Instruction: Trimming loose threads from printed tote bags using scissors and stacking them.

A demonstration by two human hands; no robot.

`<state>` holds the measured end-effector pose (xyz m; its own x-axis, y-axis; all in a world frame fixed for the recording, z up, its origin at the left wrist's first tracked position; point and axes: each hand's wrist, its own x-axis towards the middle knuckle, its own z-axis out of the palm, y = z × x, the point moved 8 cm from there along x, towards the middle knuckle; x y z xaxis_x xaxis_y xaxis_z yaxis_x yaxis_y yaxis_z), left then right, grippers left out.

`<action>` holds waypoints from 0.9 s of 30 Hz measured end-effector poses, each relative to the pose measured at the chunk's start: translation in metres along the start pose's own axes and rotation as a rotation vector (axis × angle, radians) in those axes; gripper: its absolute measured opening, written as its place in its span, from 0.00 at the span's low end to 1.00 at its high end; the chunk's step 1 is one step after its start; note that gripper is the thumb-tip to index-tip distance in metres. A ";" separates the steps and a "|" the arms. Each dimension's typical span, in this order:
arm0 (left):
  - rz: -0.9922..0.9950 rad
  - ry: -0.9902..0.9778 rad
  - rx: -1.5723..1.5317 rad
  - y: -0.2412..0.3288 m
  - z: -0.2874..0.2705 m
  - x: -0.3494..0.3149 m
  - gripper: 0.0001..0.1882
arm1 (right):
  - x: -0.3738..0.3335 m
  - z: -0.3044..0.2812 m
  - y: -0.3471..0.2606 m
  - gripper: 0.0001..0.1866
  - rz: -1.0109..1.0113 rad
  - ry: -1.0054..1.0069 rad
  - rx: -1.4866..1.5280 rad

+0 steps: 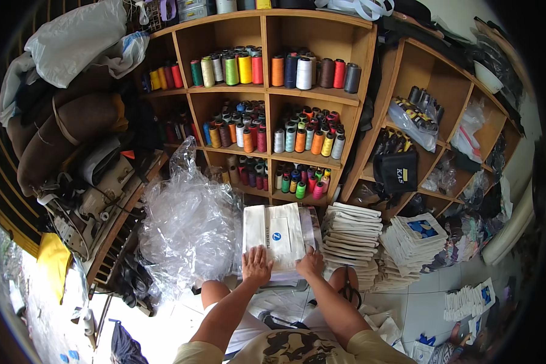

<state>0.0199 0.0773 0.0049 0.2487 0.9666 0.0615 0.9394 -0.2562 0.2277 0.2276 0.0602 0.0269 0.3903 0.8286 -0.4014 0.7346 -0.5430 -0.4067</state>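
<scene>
A folded cream cloth bag with a blue round print lies in front of me, on top of clear plastic that shows along its right side. My left hand rests flat on the bag's lower left part, fingers stretched out. At the lower right corner, my right hand is closed, its fingers curled in by the edge of the bag and the plastic. What those fingers grip is hidden.
Crumpled clear plastic heaps up on the left. Stacks of folded cream cloth and printed bags stand on the right. Black-handled scissors lie by my right knee. Wooden shelves of thread spools rise behind; a sewing machine stands left.
</scene>
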 end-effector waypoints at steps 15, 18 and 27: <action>0.026 -0.040 0.014 -0.003 0.020 0.014 0.37 | 0.060 0.066 -0.204 0.34 -0.850 0.088 -0.211; 0.049 -0.080 0.093 0.005 0.014 0.014 0.39 | 0.089 0.083 -0.215 0.36 -0.792 0.098 -0.241; 0.019 -0.172 0.033 -0.010 0.016 0.022 0.38 | 0.095 0.083 -0.219 0.38 -0.872 0.372 -0.031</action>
<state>0.0201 0.1008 -0.0115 0.3003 0.9483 -0.1022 0.9407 -0.2768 0.1959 0.0578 0.2464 0.0092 -0.1550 0.9336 0.3230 0.8630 0.2871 -0.4157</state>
